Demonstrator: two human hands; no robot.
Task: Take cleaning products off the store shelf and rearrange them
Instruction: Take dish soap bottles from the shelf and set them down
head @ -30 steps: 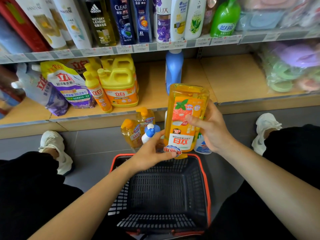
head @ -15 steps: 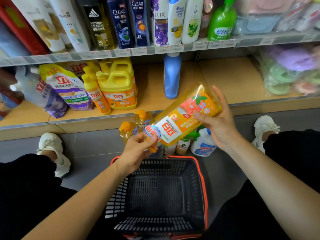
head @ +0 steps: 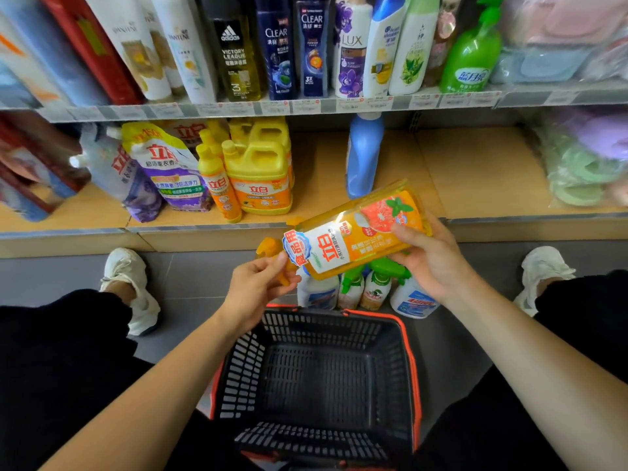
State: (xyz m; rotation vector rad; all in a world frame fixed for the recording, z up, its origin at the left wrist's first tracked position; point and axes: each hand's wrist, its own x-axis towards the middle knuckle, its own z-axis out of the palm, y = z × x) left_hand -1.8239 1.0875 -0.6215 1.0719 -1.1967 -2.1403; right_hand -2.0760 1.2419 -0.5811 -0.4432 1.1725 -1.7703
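Both hands grip one orange dish-soap bottle (head: 353, 239), held in the air just above the far rim of the black basket (head: 413, 368). The left hand (head: 258, 287) pinches the bottle's orange cap end between thumb and fingertips. The right hand (head: 431, 263) is curled round the bottom end, with the thumb across the label. The bottle lies almost level, its cap end over the basket's left side and a little lower, its base raised over the right side, and its label faces up.

The basket has a red-orange rim and stands on the grey floor (head: 190, 277) between the person's knees. Just beyond the basket's far rim, a cluster of small spray bottles (head: 373, 294) stands on the floor, partly hidden by the held bottle and the hands. Farther beyond the basket runs the bottom shelf (head: 475, 171). On it a blue bottle (head: 362, 158) stands upright straight behind the basket. Behind the basket and to its left are yellow jugs (head: 261, 178) and purple refill pouches (head: 170, 171). Higher above, behind the basket, a row of shampoo bottles (head: 312, 49) fills the upper shelf (head: 238, 110). One white shoe (head: 129, 287) rests on the floor to the basket's left, another (head: 540, 273) to its right.
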